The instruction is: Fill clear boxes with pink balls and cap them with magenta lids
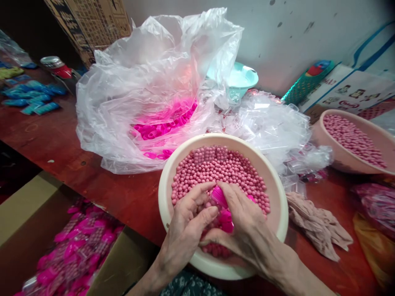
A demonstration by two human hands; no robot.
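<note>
Pink capped packet (222,205) sits pinched between both hands over the bead bowl (173,172), left hand (185,224) and right hand (247,230) equally close, cap tilted away.

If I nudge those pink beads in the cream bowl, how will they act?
The pink beads look small, round and smooth, so they would probably roll and shift easily. Heaped loosely in the cream bowl, they likely slip between fingers.
</note>
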